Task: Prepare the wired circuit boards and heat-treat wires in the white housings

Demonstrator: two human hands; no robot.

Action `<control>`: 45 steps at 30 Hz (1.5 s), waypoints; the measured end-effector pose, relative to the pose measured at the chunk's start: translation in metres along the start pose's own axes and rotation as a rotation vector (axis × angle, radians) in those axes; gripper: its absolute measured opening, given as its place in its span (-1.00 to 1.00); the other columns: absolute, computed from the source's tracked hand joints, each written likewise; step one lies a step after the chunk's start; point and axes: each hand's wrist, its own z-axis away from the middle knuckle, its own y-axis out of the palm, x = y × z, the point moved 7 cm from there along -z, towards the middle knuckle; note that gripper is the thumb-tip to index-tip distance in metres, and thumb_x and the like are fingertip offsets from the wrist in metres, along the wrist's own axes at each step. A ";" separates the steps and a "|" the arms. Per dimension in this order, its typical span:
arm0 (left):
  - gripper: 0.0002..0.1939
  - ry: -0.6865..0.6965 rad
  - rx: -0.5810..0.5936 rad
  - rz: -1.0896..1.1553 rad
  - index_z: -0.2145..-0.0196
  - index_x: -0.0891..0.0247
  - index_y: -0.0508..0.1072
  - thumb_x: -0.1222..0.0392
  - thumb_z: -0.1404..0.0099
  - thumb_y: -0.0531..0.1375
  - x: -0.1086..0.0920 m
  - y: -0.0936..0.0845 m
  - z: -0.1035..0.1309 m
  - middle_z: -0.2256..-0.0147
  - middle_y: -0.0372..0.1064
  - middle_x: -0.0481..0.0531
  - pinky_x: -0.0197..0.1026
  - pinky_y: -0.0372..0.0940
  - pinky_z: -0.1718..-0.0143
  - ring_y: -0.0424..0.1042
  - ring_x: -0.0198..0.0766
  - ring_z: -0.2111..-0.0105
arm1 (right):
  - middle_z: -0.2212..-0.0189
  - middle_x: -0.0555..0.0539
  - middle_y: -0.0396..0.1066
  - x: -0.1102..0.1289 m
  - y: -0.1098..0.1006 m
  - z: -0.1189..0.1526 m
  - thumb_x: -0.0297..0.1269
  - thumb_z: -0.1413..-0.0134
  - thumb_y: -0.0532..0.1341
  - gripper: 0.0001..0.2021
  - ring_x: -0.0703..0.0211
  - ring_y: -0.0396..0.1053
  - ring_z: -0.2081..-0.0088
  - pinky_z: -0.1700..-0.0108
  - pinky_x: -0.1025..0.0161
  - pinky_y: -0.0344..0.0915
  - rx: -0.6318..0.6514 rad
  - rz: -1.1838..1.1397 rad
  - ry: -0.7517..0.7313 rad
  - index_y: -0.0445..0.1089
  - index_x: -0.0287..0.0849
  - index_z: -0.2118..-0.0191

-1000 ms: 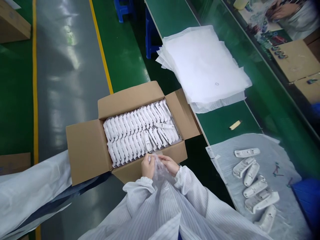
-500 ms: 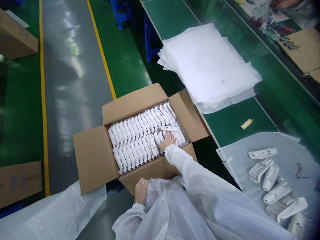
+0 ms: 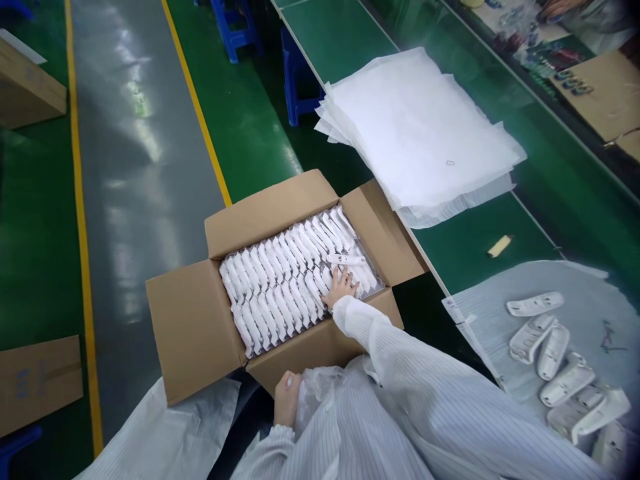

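An open cardboard box (image 3: pixel 197 327) holds two rows of slim white plastic housings (image 3: pixel 270 310), standing on edge and packed close together. My right hand (image 3: pixel 341 287) lies on the near row toward the box's right end, palm down with fingers spread. Just beyond its fingertips, one white housing (image 3: pixel 346 259) lies flat across the others. Close to my body, in front of the box, my left hand (image 3: pixel 287 400) is closed in a fist against crumpled clear plastic (image 3: pixel 313 390). What its fingers wrap around is hidden.
On the green bench, a stack of white sheets (image 3: pixel 415 133) lies beside the box. Several loose white housings (image 3: pixel 567 380) rest on a plastic sheet (image 3: pixel 480 320) at right, near a small yellowish piece (image 3: pixel 500 246). Another person's hand (image 3: pixel 557 8) shows at top right. Blue stools (image 3: pixel 235 30) stand beyond.
The housing that lay face-up left of my right hand no longer lies there; the near row looks even. My right hand's fingers have spread. The view has shifted slightly.
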 end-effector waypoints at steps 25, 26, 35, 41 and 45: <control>-0.68 0.025 -0.030 -0.008 0.65 0.16 -0.06 -0.08 -0.01 -0.06 0.003 -0.008 -0.002 0.65 -0.06 -0.10 -0.20 0.20 0.46 0.19 -0.22 0.57 | -0.27 -0.44 -0.28 0.011 -0.012 -0.020 0.07 0.31 0.32 0.17 -0.33 -0.24 -0.22 -0.14 -0.25 -0.37 0.030 -0.029 0.173 -0.36 -0.31 -0.32; -0.68 0.030 -0.031 -0.013 0.65 0.16 -0.07 -0.09 -0.02 -0.06 0.003 -0.008 -0.002 0.65 -0.06 -0.10 -0.20 0.20 0.46 0.19 -0.22 0.57 | -0.26 -0.47 -0.26 0.012 -0.014 -0.020 0.07 0.31 0.32 0.17 -0.33 -0.23 -0.22 -0.15 -0.24 -0.38 0.026 -0.041 0.174 -0.35 -0.34 -0.31; -0.71 0.040 0.005 0.024 0.63 0.16 -0.04 -0.06 -0.04 -0.08 0.004 0.003 -0.002 0.66 -0.07 -0.12 -0.22 0.18 0.48 0.18 -0.25 0.59 | -0.19 -0.46 -0.06 -0.006 -0.039 -0.015 -0.02 0.42 0.41 0.17 -0.37 -0.06 -0.17 -0.13 -0.16 -0.21 0.062 -0.220 0.059 -0.22 -0.30 -0.29; -0.72 0.081 0.031 -0.018 0.64 0.17 -0.05 0.00 -0.05 -0.06 -0.012 0.012 -0.006 0.65 -0.02 -0.11 -0.24 0.22 0.46 0.23 -0.25 0.56 | -0.13 -0.37 0.11 -0.012 -0.070 -0.002 -0.08 0.42 0.41 0.08 -0.29 0.08 -0.14 -0.11 -0.07 0.03 0.242 -0.597 0.025 -0.09 -0.31 -0.26; -0.68 0.159 0.084 -0.174 0.65 0.15 -0.02 -0.07 -0.06 -0.05 -0.040 0.017 -0.011 0.65 0.08 -0.09 -0.21 0.28 0.40 0.32 -0.18 0.50 | 0.02 -0.14 0.32 -0.054 -0.110 0.028 -0.07 0.18 0.29 -0.24 0.04 0.34 0.08 0.10 0.17 0.29 0.243 -1.005 0.031 0.09 -0.22 -0.17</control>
